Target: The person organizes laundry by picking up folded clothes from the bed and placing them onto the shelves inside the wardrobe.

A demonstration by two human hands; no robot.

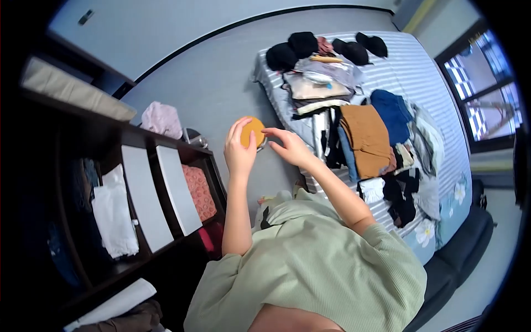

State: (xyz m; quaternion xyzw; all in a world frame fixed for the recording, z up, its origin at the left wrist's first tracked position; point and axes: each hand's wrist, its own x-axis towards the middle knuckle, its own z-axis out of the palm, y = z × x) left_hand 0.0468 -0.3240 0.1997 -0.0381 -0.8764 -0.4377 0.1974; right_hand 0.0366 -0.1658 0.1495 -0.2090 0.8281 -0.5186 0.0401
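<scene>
An orange-yellow round object (253, 133) is held in front of me, above the grey floor. My left hand (239, 142) grips it, with the fingers over its top and the thumb across its face. At its right side is my right hand (287, 146), fingers apart and curved, the fingertips close to the rim; whether they touch it is unclear. A small metallic-looking edge shows under the object's lower right side.
On the right, a striped bed (412, 66) bears folded clothes, brown trousers (365, 138), jeans (390, 113) and black caps or cups. An open dark wardrobe (218, 177) with white drawers (146, 193) stands left. A pink bundle (161, 119) rests on its edge.
</scene>
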